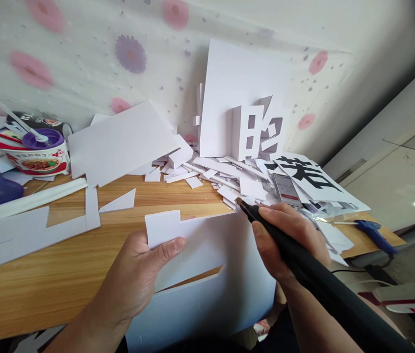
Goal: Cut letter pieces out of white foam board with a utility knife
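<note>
My left hand (137, 274) grips a white foam board (207, 274) by its left edge, thumb on top, holding it tilted over the front edge of the wooden table (64, 274). The board has a notched upper edge and a slanted slit cut through its middle. My right hand (288, 240) is closed round a long black cutting tool (321, 279), whose tip touches the board's upper right corner.
Several white foam offcuts (215, 171) pile at the back, with cut-out characters (251, 132) standing against the flowered wall. A sheet with black characters (314, 179), a phone (287, 190), a blue glue gun (375, 233) and an instant-noodle bowl (38, 157) lie around.
</note>
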The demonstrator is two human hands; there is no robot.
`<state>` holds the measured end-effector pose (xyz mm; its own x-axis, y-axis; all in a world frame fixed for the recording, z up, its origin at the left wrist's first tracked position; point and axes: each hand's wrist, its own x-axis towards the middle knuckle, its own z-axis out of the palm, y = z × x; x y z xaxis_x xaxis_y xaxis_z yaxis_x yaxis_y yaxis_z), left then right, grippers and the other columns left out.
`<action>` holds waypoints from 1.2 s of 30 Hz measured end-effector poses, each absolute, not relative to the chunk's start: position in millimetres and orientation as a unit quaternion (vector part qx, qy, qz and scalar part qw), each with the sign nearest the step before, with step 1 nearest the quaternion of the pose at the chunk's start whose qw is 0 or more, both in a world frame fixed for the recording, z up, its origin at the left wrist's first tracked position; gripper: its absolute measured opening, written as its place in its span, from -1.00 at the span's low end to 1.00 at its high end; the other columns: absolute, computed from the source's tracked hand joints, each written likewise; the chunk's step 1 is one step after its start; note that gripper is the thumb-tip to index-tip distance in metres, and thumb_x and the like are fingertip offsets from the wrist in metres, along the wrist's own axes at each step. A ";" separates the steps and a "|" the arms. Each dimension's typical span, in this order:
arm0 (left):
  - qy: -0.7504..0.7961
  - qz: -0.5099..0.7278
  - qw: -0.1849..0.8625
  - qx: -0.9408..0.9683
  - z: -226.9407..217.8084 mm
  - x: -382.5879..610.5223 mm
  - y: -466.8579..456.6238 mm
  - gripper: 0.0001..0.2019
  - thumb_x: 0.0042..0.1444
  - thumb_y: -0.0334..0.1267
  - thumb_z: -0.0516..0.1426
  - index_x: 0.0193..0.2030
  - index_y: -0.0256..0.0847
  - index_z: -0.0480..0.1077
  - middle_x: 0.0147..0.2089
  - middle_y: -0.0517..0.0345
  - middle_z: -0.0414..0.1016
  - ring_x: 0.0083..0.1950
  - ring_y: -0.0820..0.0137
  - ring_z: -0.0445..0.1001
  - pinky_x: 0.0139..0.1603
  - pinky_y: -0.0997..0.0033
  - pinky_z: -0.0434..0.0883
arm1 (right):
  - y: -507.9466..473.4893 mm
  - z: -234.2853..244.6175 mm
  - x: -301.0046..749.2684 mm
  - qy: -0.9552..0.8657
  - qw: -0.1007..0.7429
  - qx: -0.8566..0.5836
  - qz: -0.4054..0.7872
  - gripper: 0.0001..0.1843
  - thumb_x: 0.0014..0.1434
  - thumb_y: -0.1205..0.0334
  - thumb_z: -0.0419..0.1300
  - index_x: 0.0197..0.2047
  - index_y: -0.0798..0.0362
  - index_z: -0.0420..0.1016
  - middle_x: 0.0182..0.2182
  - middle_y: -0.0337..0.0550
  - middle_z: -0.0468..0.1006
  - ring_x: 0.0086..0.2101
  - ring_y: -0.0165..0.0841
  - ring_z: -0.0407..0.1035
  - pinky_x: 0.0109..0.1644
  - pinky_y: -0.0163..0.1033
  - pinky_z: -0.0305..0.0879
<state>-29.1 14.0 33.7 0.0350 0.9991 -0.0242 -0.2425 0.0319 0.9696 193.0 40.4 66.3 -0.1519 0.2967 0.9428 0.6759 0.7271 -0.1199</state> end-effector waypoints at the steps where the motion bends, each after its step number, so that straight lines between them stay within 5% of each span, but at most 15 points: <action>1: 0.434 0.537 0.575 0.440 32.4 -29.5 14.6 -0.66 0.07 -0.11 0.30 0.03 0.11 0.52 0.04 0.28 0.59 0.10 0.11 0.50 0.19 0.11 0.40 | 40.7 65.8 193.5 -0.739 0.562 -0.327 -0.174 -0.66 0.04 0.48 0.29 -0.11 0.02 0.49 -0.39 -0.18 0.53 -0.47 -0.37 0.46 -0.47 -0.29 0.40; 9: 0.438 0.527 0.572 0.452 31.7 -27.7 15.5 -0.68 0.11 -0.11 0.27 0.04 0.21 0.48 0.09 0.41 0.56 0.16 0.17 0.46 0.25 0.19 0.34 | 41.7 61.2 195.6 -0.737 0.568 -0.325 -0.166 -0.65 0.05 0.48 0.27 -0.09 0.01 0.49 -0.38 -0.17 0.53 -0.44 -0.33 0.48 -0.44 -0.27 0.42; 21: 0.456 0.525 0.563 0.446 26.3 -29.1 17.4 -0.62 0.07 -0.08 0.29 0.06 0.08 0.49 0.08 0.26 0.57 0.14 0.08 0.47 0.21 0.13 0.37 | 44.2 58.5 193.8 -0.731 0.583 -0.326 -0.140 -0.66 0.05 0.51 0.25 -0.11 0.00 0.49 -0.35 -0.14 0.55 -0.41 -0.33 0.49 -0.41 -0.26 0.44; 36: 0.445 0.512 0.586 0.443 27.6 -28.9 15.5 -0.63 0.12 -0.10 0.26 0.09 0.25 0.45 0.14 0.45 0.51 0.22 0.18 0.41 0.24 0.26 0.35 | 41.0 58.2 194.3 -0.735 0.584 -0.331 -0.091 -0.66 0.02 0.49 0.25 -0.12 0.03 0.48 -0.33 -0.14 0.59 -0.41 -0.36 0.51 -0.38 -0.28 0.46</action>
<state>-28.9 15.5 27.6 0.0803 0.9945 -0.0674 -0.2057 0.0827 0.9751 194.3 41.0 58.2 -0.0982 0.3809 0.9194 0.5934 0.7640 -0.2531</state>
